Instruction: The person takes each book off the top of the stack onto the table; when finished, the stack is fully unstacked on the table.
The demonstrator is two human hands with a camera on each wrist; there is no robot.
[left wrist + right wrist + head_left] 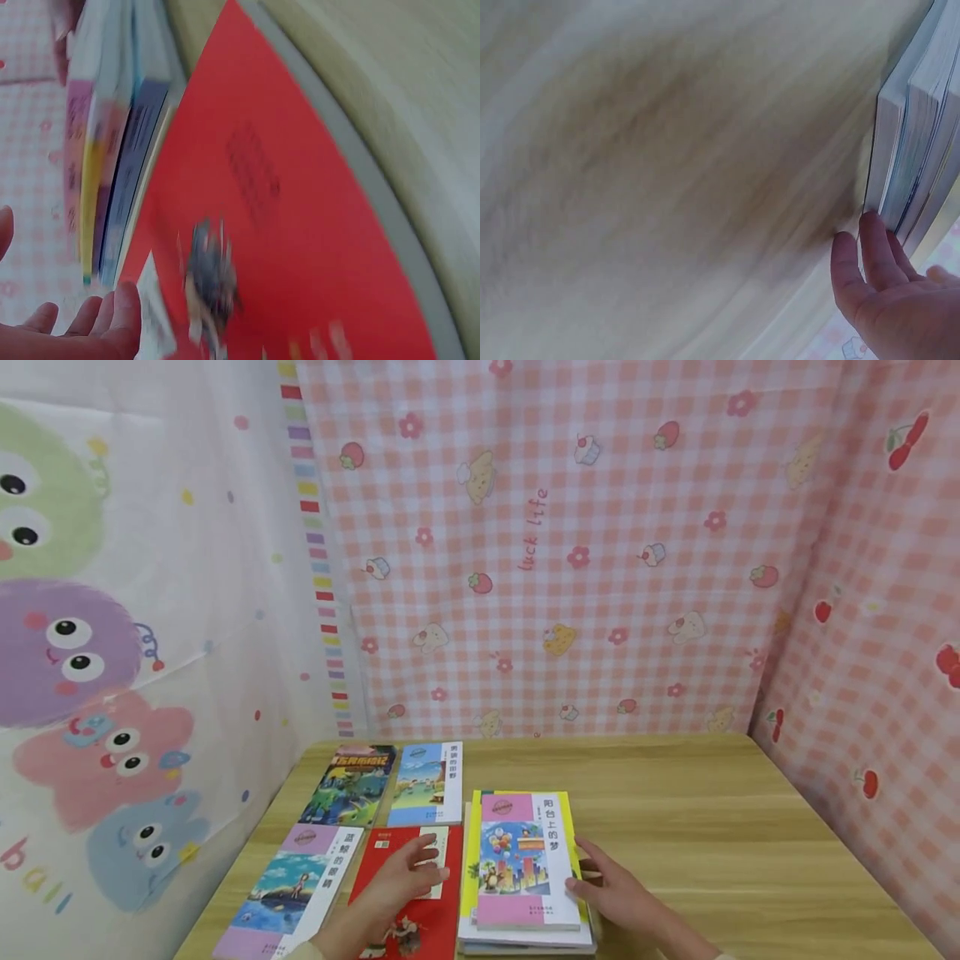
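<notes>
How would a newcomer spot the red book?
On the table, find the stack beside the right hand. The red book lies flat just left of it, partly hidden by the left hand in the head view. No other visible cover is mostly red.

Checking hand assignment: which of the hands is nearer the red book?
Left. The left hand is over the red book; the right hand is across the book stack, at its right side.
</notes>
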